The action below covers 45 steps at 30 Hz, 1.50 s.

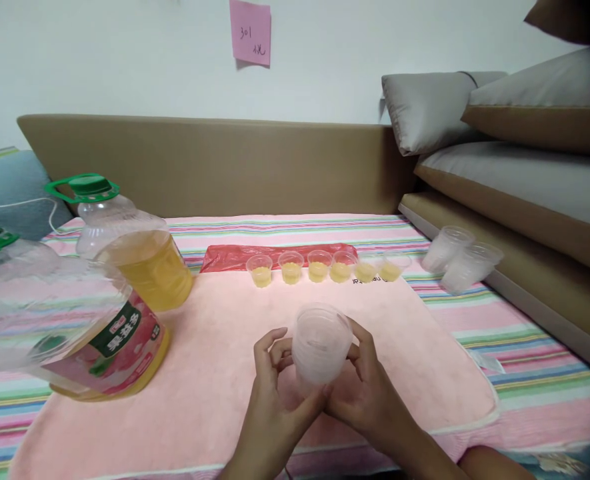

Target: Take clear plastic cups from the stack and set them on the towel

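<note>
Soft, even indoor light, fairly bright, slightly washed out; source isn't visible. Shadows weak: faint one under the pink note point(250, 31) on the wall. Wide-angle bend at edges; near-left oil bottle point(49, 320) looks stretched and soft. Mild glare on its plastic. Top-right corner dark. Overall slightly hazy, low contrast.

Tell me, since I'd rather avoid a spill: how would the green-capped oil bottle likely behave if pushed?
The oil bottle looks under half full of yellow oil, so it is probably fairly heavy and would slide rather than tip. The soft pink towel beneath could drag. Its clear plastic wall may flex.
</note>
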Motion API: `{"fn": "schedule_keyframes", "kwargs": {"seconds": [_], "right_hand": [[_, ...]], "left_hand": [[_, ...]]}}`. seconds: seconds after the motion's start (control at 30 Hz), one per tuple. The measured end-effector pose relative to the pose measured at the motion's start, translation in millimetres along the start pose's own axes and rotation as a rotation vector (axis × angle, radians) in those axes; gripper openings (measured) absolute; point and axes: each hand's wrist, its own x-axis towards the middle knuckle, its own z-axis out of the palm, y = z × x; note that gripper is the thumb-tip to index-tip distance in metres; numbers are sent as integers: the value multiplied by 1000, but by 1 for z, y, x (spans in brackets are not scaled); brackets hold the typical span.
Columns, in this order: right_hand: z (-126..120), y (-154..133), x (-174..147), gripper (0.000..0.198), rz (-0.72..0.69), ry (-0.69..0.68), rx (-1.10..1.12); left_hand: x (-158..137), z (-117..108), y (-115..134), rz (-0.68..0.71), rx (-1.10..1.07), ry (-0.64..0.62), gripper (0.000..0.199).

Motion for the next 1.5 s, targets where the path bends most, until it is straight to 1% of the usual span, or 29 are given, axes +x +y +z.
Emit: {"fn": "schedule_keyframes", "kwargs": {"seconds": [0.1, 0.17, 0.2, 0.27, 0.37, 0.43, 0.5, 0.6, 0.73, 0.87, 0.93, 1.03, 1.17, 1.23, 1.4, 1.5], "right_hand": [[-8, -5, 0, 117, 49, -45, -11], [-18, -9, 2, 128, 63, -71, 1], [-23, -11, 4, 127, 41, -63, 19], [-33, -14, 8, 118, -61, -6, 77], [-44, -16, 14, 100, -201, 102, 138], [-48, -17, 17, 94, -224, 142, 133], [-50, -18, 17, 94, -219, 145, 113], [-51, -18, 15, 102, -205, 119, 84], [-51, -17, 13, 109, -200, 94, 62], [-49, -16, 12, 111, -203, 81, 69], [-47, -16, 11, 110, -203, 85, 63], [-42, -16, 10, 104, -183, 126, 55], [-39, -16, 10, 97, -137, 160, 40], [-39, -16, 11, 96, -126, 160, 43], [-38, -16, 10, 99, -130, 165, 36], [-37, -16, 9, 98, -136, 164, 29]], "left_hand": [[1, 0, -3, 40, 22, 31, 76], [2, -2, -6, 85, 81, 56, 75], [3, -4, -9, 113, 123, 68, 75], [5, -9, -15, 187, 235, 81, 74], [9, -18, -24, 376, 482, 83, 72], [12, -22, -26, 551, 645, 95, 66], [14, -24, -25, 710, 750, 103, 60], [16, -23, -20, 850, 829, 77, 59], [15, -21, -19, 901, 885, 33, 65], [12, -21, -23, 895, 871, 7, 74], [11, -21, -25, 890, 861, 0, 76], [11, -22, -27, 877, 859, -22, 77], [13, -23, -28, 854, 913, -70, 72], [15, -22, -28, 866, 939, -66, 66], [16, -20, -26, 977, 1027, 15, 57], [17, -19, -24, 1025, 1038, 27, 56]]}}
